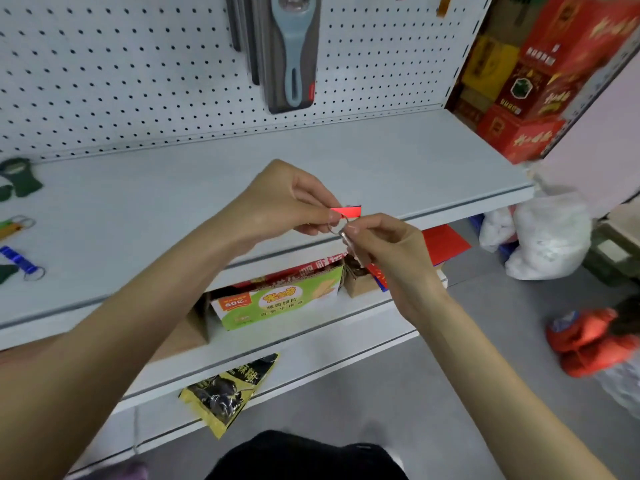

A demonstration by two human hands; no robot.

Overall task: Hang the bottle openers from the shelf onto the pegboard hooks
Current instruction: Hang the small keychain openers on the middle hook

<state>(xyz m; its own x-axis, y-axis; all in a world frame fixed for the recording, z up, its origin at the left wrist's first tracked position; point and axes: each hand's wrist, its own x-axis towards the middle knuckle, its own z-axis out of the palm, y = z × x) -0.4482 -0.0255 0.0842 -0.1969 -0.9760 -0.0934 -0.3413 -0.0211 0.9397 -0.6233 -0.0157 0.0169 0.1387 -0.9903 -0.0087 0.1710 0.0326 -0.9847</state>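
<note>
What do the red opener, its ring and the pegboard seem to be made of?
The red opener is probably anodised metal: it has a bright, glossy sheen. The ring seems to be thin bare steel wire, grey and shiny. The pegboard is likely painted sheet metal, matte white with even punched holes, though it could be another board.

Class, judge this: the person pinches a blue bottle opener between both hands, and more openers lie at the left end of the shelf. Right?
One slip: the bottle opener pinched by left hand and right hand is red, not blue; the head view shows it. More openers do lie at the left end of the shelf.
</note>
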